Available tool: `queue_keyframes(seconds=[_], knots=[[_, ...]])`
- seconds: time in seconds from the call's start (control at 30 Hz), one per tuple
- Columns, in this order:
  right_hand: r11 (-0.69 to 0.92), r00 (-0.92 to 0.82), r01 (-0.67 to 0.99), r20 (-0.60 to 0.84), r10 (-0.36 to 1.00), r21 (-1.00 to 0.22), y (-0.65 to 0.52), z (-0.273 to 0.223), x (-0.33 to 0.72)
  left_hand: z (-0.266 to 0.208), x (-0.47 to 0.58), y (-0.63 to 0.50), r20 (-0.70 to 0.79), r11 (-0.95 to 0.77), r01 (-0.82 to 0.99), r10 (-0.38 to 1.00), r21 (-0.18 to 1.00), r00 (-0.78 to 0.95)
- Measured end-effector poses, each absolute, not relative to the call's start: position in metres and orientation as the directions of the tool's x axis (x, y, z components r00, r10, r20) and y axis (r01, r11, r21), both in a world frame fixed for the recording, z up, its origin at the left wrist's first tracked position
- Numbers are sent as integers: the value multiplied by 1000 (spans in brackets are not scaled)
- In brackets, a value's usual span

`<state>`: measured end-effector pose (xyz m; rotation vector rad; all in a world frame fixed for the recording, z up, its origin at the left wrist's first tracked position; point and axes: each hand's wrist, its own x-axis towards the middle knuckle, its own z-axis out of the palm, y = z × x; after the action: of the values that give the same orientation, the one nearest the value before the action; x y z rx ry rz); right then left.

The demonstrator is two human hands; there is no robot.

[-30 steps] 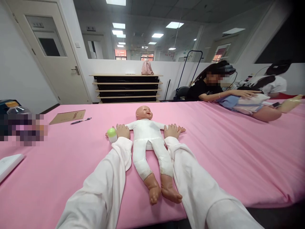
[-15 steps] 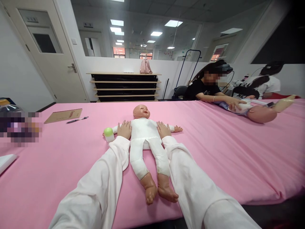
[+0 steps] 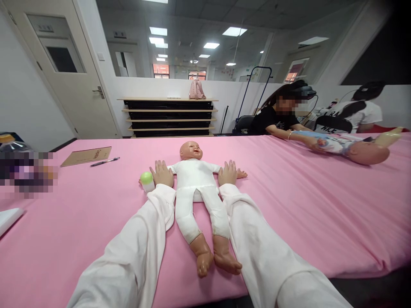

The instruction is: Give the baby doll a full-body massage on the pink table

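A baby doll (image 3: 196, 175) with a white cloth body lies on its back in the middle of the pink-covered table (image 3: 105, 205), head away from me and arms stretched sideways. On the doll's arm at the left of the picture rests my left hand (image 3: 163, 173), flat with fingers apart. My right hand (image 3: 228, 173) lies likewise over the other arm, its fingers spread; the doll's small hand shows beyond it. Close by my left hand is a small white bottle with a green cap (image 3: 147, 181), partly over the doll's hand. Neither of my hands grips anything.
A brown notebook (image 3: 86, 156) and a pen (image 3: 105, 161) lie at the left, near a blurred item and a clear container (image 3: 14, 145). At the right a person in black (image 3: 279, 117) handles another doll (image 3: 369, 152). A shelf (image 3: 168, 117) stands behind the table.
Both my hands have slid outward from beside the doll's torso along its arms, fingers now spread wider. The other person's doll has shifted to the right.
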<state>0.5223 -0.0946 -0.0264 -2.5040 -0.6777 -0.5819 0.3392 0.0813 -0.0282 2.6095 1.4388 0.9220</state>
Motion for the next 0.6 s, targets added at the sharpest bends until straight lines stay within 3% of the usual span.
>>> queue_keyframes(seconds=[0.1, 0.2, 0.37, 0.6], knots=[[-593, 655, 753, 400, 641, -284, -90, -24, 524, -27, 343, 81, 460, -726, 644, 671, 243, 582], [-537, 591, 806, 285, 754, -250, -88, -25, 524, -30, 345, 81, 373, -804, 550, 594, 228, 713], [-620, 652, 758, 277, 706, -204, -91, -26, 520, -33, 344, 82, 344, -745, 614, 666, 260, 662], [-771, 789, 581, 413, 455, -261, -98, -27, 518, -35, 341, 83, 392, -625, 714, 771, 315, 502]])
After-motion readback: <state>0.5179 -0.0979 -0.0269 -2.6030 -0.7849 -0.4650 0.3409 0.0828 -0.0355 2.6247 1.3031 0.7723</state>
